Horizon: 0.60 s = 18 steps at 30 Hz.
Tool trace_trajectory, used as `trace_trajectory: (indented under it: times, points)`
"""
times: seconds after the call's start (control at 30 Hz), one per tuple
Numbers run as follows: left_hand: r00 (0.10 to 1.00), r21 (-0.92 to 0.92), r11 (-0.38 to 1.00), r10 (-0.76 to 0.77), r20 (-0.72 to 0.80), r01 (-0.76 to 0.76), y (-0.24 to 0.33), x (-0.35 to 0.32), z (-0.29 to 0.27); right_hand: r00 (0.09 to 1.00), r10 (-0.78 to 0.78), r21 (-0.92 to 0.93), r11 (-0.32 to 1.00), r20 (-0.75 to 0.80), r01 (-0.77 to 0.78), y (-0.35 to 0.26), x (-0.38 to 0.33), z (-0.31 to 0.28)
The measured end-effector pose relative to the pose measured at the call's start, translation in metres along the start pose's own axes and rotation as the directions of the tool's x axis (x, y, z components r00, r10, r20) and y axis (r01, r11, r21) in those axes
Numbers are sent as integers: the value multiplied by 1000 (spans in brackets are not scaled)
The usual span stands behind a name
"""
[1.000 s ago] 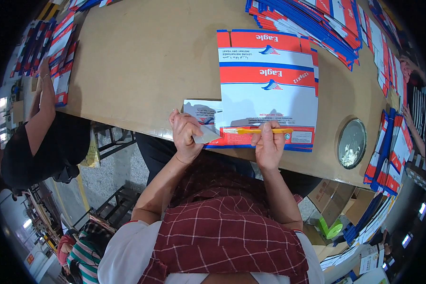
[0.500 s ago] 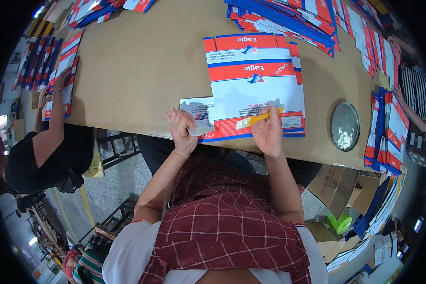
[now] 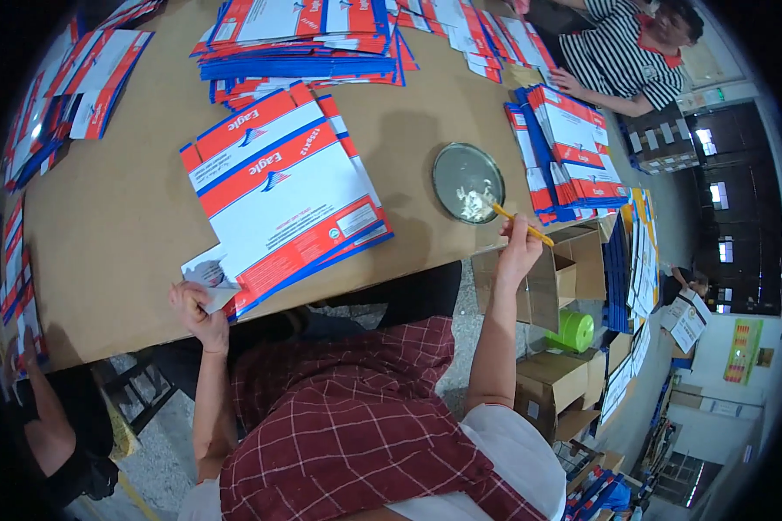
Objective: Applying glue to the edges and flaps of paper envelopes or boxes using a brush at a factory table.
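Observation:
A flat red, white and blue carton (image 3: pixel 282 195) lies at a slant on the cardboard-covered table, on top of similar flat cartons whose edges show beneath it. My left hand (image 3: pixel 200 314) is closed on a pale flap at its near left corner, bending the flap up. In my right hand (image 3: pixel 520 252) is a slim yellow brush (image 3: pixel 537 233), gripped along its handle. The brush's far tip reaches the near right rim of a round shallow dish (image 3: pixel 451 187). White paste (image 3: pixel 475 204) is smeared over the dish's bottom.
Piles of flat cartons (image 3: pixel 300 65) stand along the far side, with another stack (image 3: pixel 573 152) beyond the dish at right. A co-worker in a striped shirt (image 3: pixel 621 56) reaches to that stack; another person's arm (image 3: pixel 48 404) shows at left. Below the table's right edge are open cardboard boxes (image 3: pixel 552 382).
My view has swung right. My right hand has carried the brush from the carton over to the dish. My left hand keeps hold of the flap.

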<state>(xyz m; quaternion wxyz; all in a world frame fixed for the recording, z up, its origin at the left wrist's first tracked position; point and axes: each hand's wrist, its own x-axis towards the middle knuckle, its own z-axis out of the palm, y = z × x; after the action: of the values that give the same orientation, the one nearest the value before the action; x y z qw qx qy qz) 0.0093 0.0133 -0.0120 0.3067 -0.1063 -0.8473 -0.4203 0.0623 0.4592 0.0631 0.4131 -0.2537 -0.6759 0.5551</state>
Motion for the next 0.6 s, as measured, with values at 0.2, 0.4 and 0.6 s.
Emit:
trace_trajectory:
  times: [0.2, 0.4, 0.6]
  points:
    - [1000, 14, 1000, 7, -11, -6, 0, 2, 2, 996, -51, -606, 790, 79, 89, 21, 22, -5]
    - [999, 26, 999, -45, 21, 44, 0, 0, 3, 990, -80, -677, 723, 119, 140, 30, 24, -1]
    - [1000, 37, 999, 24, 0, -24, 8, 5, 5, 957, -106, -848, 444, 270, 289, 38, 23, 3]
